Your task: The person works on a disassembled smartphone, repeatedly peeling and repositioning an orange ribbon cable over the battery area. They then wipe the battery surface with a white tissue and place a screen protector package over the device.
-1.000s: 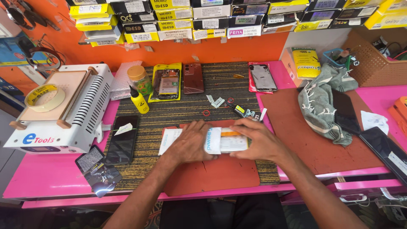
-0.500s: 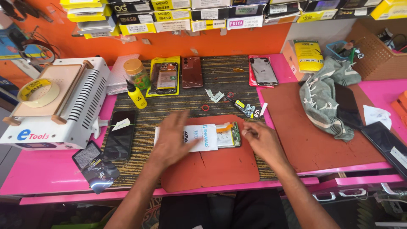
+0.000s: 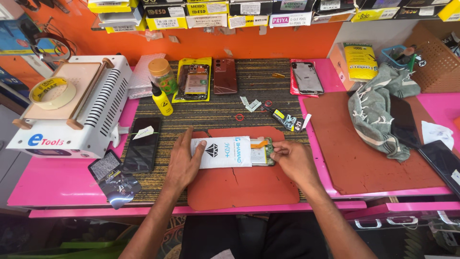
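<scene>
— What do I have at frame centre?

— Biggest first: the white heating machine [image 3: 72,108] at the left edge, tape roll [image 3: 49,92] on top. My left hand [image 3: 184,160] lies flat, fingers spread, pressing the white packet [image 3: 221,152] onto the red mat [image 3: 242,184]. My right hand [image 3: 297,160] pinches the opened phone [image 3: 264,151] poking out of the packet's right end.

— Containers?

— Upper right, a blue basket [image 3: 394,53] — contents too small to tell; an amber jar [image 3: 163,75] upper left.
</scene>
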